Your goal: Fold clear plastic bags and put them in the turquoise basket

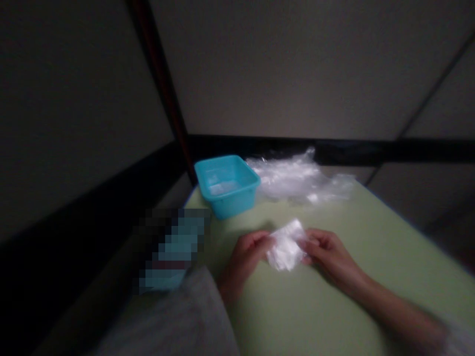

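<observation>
Between my two hands is a crumpled, shiny clear plastic bag (286,247), held just over the green tabletop. My left hand (252,247) pinches its left edge with thumb and fingers. On the opposite side, my right hand (324,247) grips the right edge, fingers curled in. Whether anything lies inside the plastic cannot be made out, as the picture is dim and blurred. Beyond my left hand stands a turquoise plastic basket (237,202) with some pale, clear material at its bottom.
A loose heap of clear plastic (297,178) lies at the table's back, right of the basket. The green table (371,237) meets dark-trimmed wall panels (297,69) behind. A pixelated light-blue item (174,252) is at the left edge, near my grey sleeve (178,321).
</observation>
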Tool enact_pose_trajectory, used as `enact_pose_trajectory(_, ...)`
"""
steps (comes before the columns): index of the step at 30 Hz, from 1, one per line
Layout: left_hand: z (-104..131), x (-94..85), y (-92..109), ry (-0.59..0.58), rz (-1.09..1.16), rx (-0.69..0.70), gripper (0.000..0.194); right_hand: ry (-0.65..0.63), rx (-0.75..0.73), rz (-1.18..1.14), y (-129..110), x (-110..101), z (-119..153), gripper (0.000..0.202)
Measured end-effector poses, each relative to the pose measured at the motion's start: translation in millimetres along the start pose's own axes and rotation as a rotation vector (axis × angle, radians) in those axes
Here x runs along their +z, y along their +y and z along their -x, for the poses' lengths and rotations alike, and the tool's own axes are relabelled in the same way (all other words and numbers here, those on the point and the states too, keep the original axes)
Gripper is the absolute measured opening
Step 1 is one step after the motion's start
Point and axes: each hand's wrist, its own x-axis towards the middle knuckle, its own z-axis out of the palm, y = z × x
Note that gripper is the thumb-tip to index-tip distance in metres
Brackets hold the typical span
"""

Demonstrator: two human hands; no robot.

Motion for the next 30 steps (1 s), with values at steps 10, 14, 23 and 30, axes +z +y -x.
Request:
enact_pose_trajectory(10, -11.4, -13.6, 24.1, 0.008, 0.370, 0.135, 0.029, -0.032, 0.017, 0.014, 2.7, -3.9, 2.9, 0.023)
enact_pose_trajectory(14, -20.4, -32.2, 23.5, -0.075, 0.533, 0.266, 0.025, -0.072, 0.016, 0.044, 5.0, -4.2, 3.1, 0.024)
enact_pose_trajectory(23, -35.2, -45.5, 14.4, -0.182, 0.623, 0.251, 0.032, -0.068, 0.020, 0.068, 4.2, -4.6, 2.0, 0.025)
enact_pose_trajectory(30, -33.3, -43.2, 17.2, -0.154, 0.651, 0.234, 0.028, -0.085, 0.020, 0.074, 7.7, -6.9, 0.2, 0.024)
